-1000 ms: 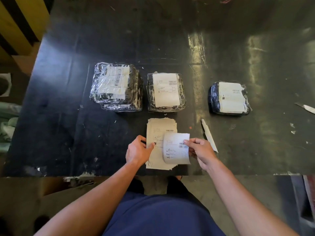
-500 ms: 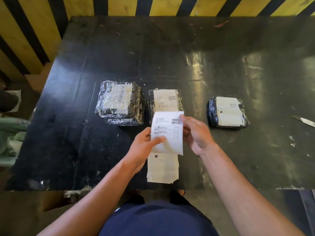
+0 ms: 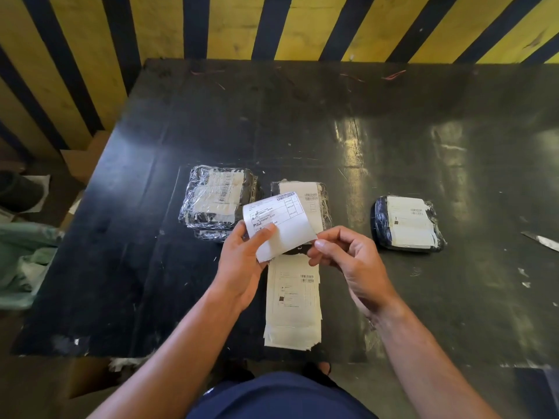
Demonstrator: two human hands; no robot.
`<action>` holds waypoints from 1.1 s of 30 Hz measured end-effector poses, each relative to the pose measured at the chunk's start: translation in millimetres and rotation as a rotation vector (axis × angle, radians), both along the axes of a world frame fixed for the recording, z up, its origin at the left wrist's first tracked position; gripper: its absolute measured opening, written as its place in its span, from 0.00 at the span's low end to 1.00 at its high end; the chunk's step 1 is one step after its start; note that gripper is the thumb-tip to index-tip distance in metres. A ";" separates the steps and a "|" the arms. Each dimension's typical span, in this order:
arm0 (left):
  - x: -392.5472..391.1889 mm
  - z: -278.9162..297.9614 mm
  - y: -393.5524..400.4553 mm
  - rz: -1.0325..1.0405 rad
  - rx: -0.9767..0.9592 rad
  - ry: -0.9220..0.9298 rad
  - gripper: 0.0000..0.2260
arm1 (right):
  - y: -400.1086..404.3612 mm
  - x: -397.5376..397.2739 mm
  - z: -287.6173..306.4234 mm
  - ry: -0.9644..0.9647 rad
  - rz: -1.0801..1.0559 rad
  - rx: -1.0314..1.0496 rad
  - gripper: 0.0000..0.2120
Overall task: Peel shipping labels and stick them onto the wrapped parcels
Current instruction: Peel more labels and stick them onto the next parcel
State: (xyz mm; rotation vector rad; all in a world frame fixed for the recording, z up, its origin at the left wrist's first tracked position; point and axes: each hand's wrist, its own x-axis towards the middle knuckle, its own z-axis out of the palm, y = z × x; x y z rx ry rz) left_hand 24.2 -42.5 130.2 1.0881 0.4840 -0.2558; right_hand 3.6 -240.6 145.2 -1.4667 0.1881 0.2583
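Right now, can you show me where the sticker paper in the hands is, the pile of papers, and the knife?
Held label (image 3: 282, 225), head view: its blank lower middle.
Label stack (image 3: 293, 300), head view: middle of the top sheet.
Knife (image 3: 543, 241), head view: on the blade.

L hand thumb pressed down, pinching (palm up); R hand fingers curled, thumb-forefinger pinched.

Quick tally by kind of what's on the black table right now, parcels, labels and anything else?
Film-wrapped black parcels: 4, a left stack of two, a middle one, a right one
Loose white shipping label in the hands: 1
Stack of label sheets: 1
Metal blade at right edge: 1
Total: 7
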 end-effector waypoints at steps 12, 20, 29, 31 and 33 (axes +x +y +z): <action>2.7 -4.3 -3.0 -0.041 0.029 0.139 0.18 | 2.9 7.2 0.3 -0.021 -0.018 0.012 0.03; -9.7 4.6 -13.1 -0.175 0.567 -0.324 0.12 | 5.2 12.5 0.7 -0.090 0.012 -0.046 0.03; -12.2 6.4 -14.3 -0.266 0.474 -0.332 0.05 | 12.8 15.0 -3.3 -0.096 0.088 -0.116 0.04; -12.4 4.9 -12.8 -0.264 0.522 -0.293 0.03 | 15.1 14.7 -4.7 -0.085 0.101 -0.133 0.04; -11.7 1.3 -11.8 -0.238 0.567 -0.248 0.03 | 17.1 14.1 -6.7 -0.071 0.089 -0.150 0.04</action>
